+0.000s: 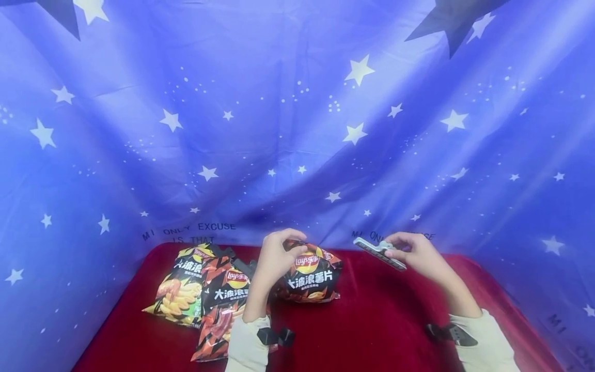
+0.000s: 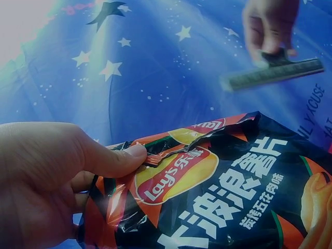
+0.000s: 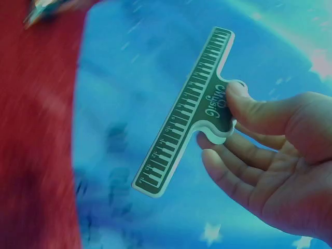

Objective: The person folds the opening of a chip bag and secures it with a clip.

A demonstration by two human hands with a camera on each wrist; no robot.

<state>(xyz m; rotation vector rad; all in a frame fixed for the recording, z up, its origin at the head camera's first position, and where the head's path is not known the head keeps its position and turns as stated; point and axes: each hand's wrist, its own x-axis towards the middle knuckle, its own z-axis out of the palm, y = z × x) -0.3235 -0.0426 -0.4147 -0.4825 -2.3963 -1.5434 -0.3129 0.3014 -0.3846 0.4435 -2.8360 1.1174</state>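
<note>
My left hand (image 1: pixel 280 258) pinches the top left corner of a black and orange potato chip bag (image 1: pixel 310 281), thumb in front. In the left wrist view, the top edge of this chip bag (image 2: pixel 228 192) looks folded over. To the right, apart from the bag, my right hand (image 1: pixel 413 254) holds a long-jawed clip (image 1: pixel 378 253) in the air by its handles. Piano keys and the word "Music" are printed on the clip (image 3: pixel 181 114), which the thumb (image 3: pixel 249 106) presses from one side and the fingers back from the other.
Two more chip bags lie at the left of the red-covered table (image 1: pixel 372 320): a yellow and black bag (image 1: pixel 178 289) and, partly over it, an orange and black bag (image 1: pixel 220 310). Dark clips (image 1: pixel 241 266) sit at their tops. A blue star-patterned curtain (image 1: pixel 288 129) hangs behind.
</note>
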